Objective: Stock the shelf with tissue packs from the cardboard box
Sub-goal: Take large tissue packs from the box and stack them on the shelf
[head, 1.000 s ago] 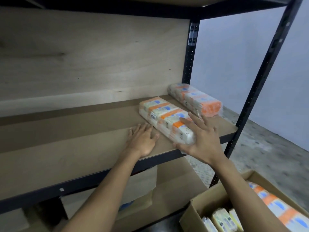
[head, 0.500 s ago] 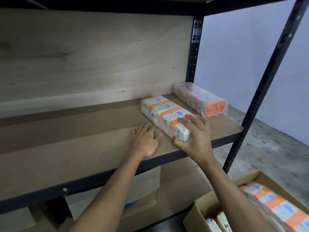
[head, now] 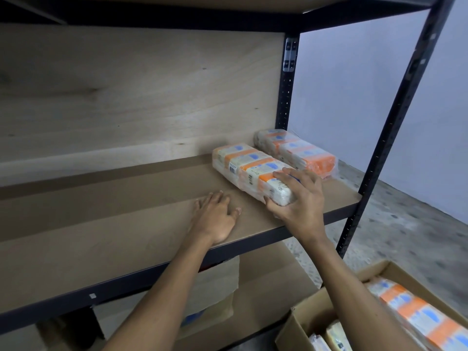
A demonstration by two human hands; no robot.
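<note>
Two long tissue packs in clear wrap, white with orange and blue print, lie side by side on the brown shelf board [head: 126, 224] at its right end. My right hand [head: 298, 201] grips the near end of the closer pack [head: 248, 168], fingers over the top and thumb below. The farther pack [head: 298, 150] lies beside the rear post. Flat on the board, my left hand [head: 215, 219] rests just left of the held pack without touching it. A cardboard box [head: 314, 310] with more packs [head: 417, 315] stands at the bottom right.
Black metal posts [head: 390, 127] frame the shelf's right end, with a plywood back panel [head: 139, 97] behind. Below the board sit folded cardboard pieces [head: 263, 287]. Speckled concrete floor [head: 405, 224] and a pale wall lie to the right.
My right hand went from spread over the closer pack's end to curled around it, and the pack has slid deeper onto the board. My left hand stayed flat in place.
</note>
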